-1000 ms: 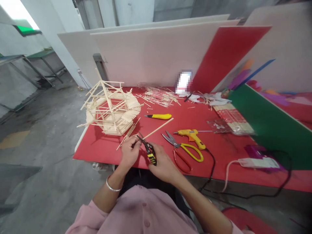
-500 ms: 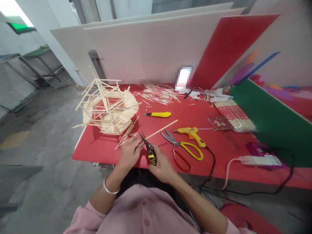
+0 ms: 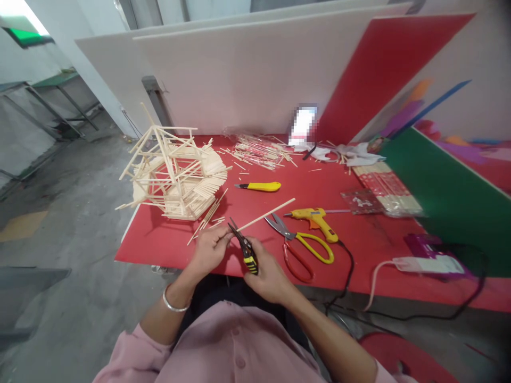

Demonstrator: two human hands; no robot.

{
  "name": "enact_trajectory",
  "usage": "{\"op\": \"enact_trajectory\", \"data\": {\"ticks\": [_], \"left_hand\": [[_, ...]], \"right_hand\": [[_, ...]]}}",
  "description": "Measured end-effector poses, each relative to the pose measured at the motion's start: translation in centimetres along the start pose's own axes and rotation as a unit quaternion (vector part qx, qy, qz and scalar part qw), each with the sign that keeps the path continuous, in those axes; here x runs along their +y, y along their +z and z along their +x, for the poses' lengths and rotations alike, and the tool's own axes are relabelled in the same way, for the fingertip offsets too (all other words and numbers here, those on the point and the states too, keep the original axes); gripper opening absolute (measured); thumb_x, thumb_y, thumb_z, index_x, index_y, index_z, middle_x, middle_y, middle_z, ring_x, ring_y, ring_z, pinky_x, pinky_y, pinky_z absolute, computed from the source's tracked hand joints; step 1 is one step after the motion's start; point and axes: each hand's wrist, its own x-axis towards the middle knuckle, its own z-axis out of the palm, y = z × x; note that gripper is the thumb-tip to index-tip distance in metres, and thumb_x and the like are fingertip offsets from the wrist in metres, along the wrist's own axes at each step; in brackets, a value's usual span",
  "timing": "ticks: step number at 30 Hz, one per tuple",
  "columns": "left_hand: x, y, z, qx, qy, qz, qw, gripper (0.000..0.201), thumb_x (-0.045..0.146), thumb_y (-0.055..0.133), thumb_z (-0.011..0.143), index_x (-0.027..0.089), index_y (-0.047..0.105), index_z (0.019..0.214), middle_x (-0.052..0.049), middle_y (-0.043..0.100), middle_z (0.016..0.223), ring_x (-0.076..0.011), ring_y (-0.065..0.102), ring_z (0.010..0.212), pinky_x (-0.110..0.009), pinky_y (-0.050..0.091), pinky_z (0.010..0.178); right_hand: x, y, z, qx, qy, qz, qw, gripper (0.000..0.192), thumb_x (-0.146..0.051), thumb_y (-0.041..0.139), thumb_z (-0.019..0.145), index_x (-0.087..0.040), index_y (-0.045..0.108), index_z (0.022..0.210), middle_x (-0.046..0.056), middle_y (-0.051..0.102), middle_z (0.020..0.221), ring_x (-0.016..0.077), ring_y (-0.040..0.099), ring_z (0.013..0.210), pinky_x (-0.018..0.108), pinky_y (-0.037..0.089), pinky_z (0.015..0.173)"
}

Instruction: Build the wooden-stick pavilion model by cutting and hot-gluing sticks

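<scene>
Two hands work at the table's near edge: the left hand [image 3: 209,249] at 9 o'clock of the right hand [image 3: 268,272]. One cutter [image 3: 244,246], one stick model [image 3: 175,173], one yellow knife [image 3: 258,186], one scissors [image 3: 301,246], one glue gun [image 3: 315,220].

A single view, from a camera worn on the person's head, looks forward and steeply down over the pink shirt [image 3: 223,346] at the near edge of the frame. It sits close above the two hands, which meet low in the middle, just over the near edge of the red surface [image 3: 167,242]. The surface runs away to the far right, up to white boards [image 3: 239,80] standing at the far side. On the left the view takes in the grey floor [image 3: 64,223]. Straight edges bow toward the corners, as with a wide lens.
</scene>
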Motion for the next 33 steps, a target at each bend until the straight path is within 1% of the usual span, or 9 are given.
{"op": "enact_trajectory", "data": {"ticks": [5, 8, 12, 15, 17, 22, 25, 29, 33], "left_hand": [[-0.4, 0.2, -0.2, -0.006, -0.034, -0.018, 0.999, 0.028, 0.022, 0.049, 0.086, 0.017, 0.055, 0.059, 0.003, 0.047, 0.051, -0.0106, 0.044, 0.05, -0.022, 0.033, 0.05], [-0.5, 0.2, -0.1, 0.0, -0.032, -0.019, 0.999, 0.026, 0.02, 0.05, 0.085, 0.018, 0.058, 0.06, 0.003, 0.051, 0.053, -0.0113, 0.047, 0.052, -0.022, 0.035, 0.051], [-0.2, 0.1, 0.1, 0.02, 0.009, 0.014, 1.0, 0.026, 0.02, 0.051, 0.086, 0.018, 0.061, 0.063, 0.001, 0.055, 0.056, -0.012, 0.051, 0.054, -0.023, 0.038, 0.053], [0.0, 0.1, -0.1, 0.039, 0.054, 0.051, 0.996, 0.027, 0.019, 0.049, 0.088, 0.017, 0.061, 0.064, -0.001, 0.057, 0.058, -0.0119, 0.053, 0.055, -0.023, 0.04, 0.055], [-0.1, 0.3, -0.3, 0.053, 0.085, 0.073, 0.992, 0.026, 0.015, 0.047, 0.088, 0.017, 0.062, 0.067, -0.002, 0.058, 0.059, -0.0123, 0.054, 0.056, -0.023, 0.042, 0.056], [-0.7, 0.8, -0.9, 0.089, 0.133, 0.109, 0.981, 0.026, 0.008, 0.044, 0.085, 0.018, 0.067, 0.081, -0.004, 0.065, 0.068, -0.014, 0.06, 0.062, -0.024, 0.047, 0.062], [-0.9, 1.0, -1.0, 0.102, 0.109, 0.102, 0.984, 0.026, 0.01, 0.045, 0.085, 0.019, 0.067, 0.076, -0.003, 0.064, 0.064, -0.0141, 0.059, 0.06, -0.025, 0.047, 0.06], [-1.1, 0.6, -0.9, 0.094, 0.03, 0.047, 0.994, 0.022, 0.019, 0.051, 0.087, 0.019, 0.069, 0.075, -0.002, 0.064, 0.061, -0.0133, 0.057, 0.055, -0.024, 0.045, 0.056], [-1.7, 0.0, -0.8, 0.096, -0.024, 0.012, 0.995, 0.018, 0.023, 0.055, 0.086, 0.019, 0.071, 0.08, -0.003, 0.069, 0.069, -0.0148, 0.061, 0.061, -0.025, 0.047, 0.06]], "right_hand": [[-0.4, -0.2, -0.2, -0.022, 0.032, 0.007, 0.999, 0.064, -0.005, 0.048, 0.059, -0.023, 0.045, 0.121, 0.0, 0.06, 0.091, 0.0157, 0.055, 0.076, 0.027, 0.041, 0.068], [-0.3, -0.1, -0.2, -0.029, 0.035, 0.037, 0.998, 0.071, -0.005, 0.048, 0.058, -0.023, 0.042, 0.126, 0.001, 0.06, 0.099, 0.0155, 0.055, 0.079, 0.028, 0.043, 0.072], [-0.2, 0.0, 0.0, -0.026, 0.036, 0.059, 0.997, 0.076, -0.006, 0.048, 0.058, -0.023, 0.038, 0.131, 0.005, 0.056, 0.114, 0.0186, 0.055, 0.095, 0.033, 0.044, 0.083], [-0.4, 0.1, -0.1, -0.024, 0.034, 0.061, 0.997, 0.075, -0.007, 0.048, 0.058, -0.022, 0.038, 0.13, 0.005, 0.055, 0.115, 0.0194, 0.053, 0.099, 0.034, 0.043, 0.088], [-0.5, 0.2, -0.1, -0.025, 0.032, 0.064, 0.997, 0.073, -0.008, 0.049, 0.058, -0.022, 0.039, 0.129, 0.004, 0.055, 0.11, 0.0184, 0.053, 0.095, 0.033, 0.043, 0.085], [-0.7, 0.7, -0.3, -0.021, 0.038, 0.062, 0.997, 0.062, -0.011, 0.048, 0.06, -0.022, 0.042, 0.121, -0.003, 0.052, 0.083, 0.0132, 0.048, 0.07, 0.026, 0.04, 0.065], [-0.7, 0.9, 0.0, -0.03, 0.052, 0.065, 0.996, 0.062, -0.012, 0.048, 0.061, -0.022, 0.042, 0.122, -0.003, 0.051, 0.082, 0.0127, 0.047, 0.068, 0.025, 0.04, 0.065], [-0.5, 0.5, 0.3, -0.059, 0.061, 0.126, 0.988, 0.076, -0.014, 0.05, 0.056, -0.022, 0.038, 0.131, 0.003, 0.054, 0.104, 0.0153, 0.049, 0.082, 0.028, 0.042, 0.072], [-0.3, 0.0, 0.2, -0.111, 0.113, 0.24, 0.958, 0.076, -0.017, 0.05, 0.056, -0.023, 0.039, 0.131, 0.0, 0.051, 0.089, 0.0137, 0.046, 0.074, 0.025, 0.039, 0.063]]}}
